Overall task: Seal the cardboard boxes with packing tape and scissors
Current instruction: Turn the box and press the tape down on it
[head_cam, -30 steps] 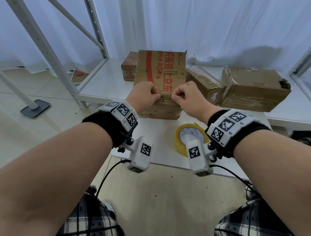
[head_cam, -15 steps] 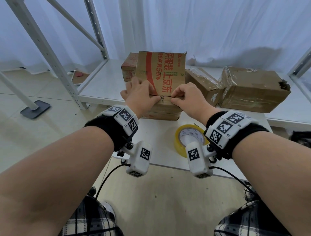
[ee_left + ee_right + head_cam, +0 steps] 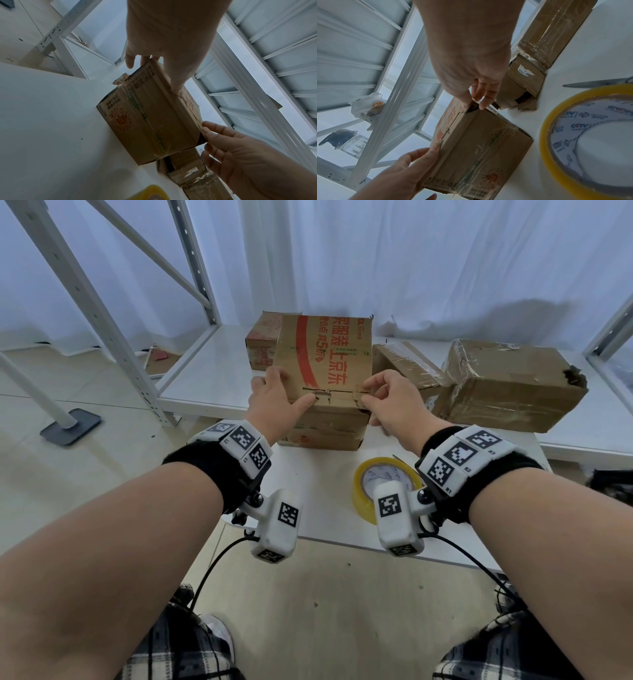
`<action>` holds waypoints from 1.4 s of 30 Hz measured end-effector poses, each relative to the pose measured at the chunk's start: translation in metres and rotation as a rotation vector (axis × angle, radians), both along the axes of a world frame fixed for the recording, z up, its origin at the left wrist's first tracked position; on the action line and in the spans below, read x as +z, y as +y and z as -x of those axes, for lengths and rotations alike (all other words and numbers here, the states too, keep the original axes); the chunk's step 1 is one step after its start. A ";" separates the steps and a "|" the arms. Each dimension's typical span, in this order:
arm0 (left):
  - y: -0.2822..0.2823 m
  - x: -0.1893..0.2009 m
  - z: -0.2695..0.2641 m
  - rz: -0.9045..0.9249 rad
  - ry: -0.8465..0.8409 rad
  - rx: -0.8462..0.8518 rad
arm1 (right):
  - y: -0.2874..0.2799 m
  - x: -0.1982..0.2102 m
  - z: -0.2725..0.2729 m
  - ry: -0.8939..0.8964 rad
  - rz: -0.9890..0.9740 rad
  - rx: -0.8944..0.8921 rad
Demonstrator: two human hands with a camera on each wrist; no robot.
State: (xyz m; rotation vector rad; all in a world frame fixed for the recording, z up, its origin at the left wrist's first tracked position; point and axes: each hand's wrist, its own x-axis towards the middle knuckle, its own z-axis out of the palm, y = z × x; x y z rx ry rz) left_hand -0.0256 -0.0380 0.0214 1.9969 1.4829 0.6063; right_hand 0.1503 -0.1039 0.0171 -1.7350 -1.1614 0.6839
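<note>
Brown cardboard box with red letters sits on the white counter, right in front of the person, and both hands are on it. The left hand now lies along the left side of the box with its fingers out straight around the far edge and its thumb pressed flat on the front top edge; a second ago it was a curled fist at the middle of that edge. The right hand has slid out to the right corner of the box, where its thumb and fingers pinch the torn flap there, so its grip is closed on the box. Earlier the two hands were close together at the middle, and now they are well apart, one at each side. The top seam of the box shows as a jagged crack between the hands. A yellow roll of tape lies flat on the counter, near the box and closer to the person. The tip of the scissors shows just behind the tape in the right wrist view. More brown boxes sit on the shelf to the right and behind.
</note>
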 end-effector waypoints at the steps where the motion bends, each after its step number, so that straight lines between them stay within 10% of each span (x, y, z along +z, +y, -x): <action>1: 0.000 0.000 0.000 -0.003 -0.004 0.000 | 0.000 0.000 0.000 -0.002 0.001 -0.001; 18: 0.005 -0.001 -0.009 0.042 0.039 0.102 | 0.000 -0.001 -0.008 -0.023 -0.072 0.020; 26: 0.011 0.000 -0.013 0.046 0.041 0.173 | -0.008 0.004 -0.010 -0.411 -0.025 0.093; 42: 0.019 0.008 -0.015 0.067 0.056 0.200 | -0.001 -0.002 -0.017 -0.309 -0.021 -0.022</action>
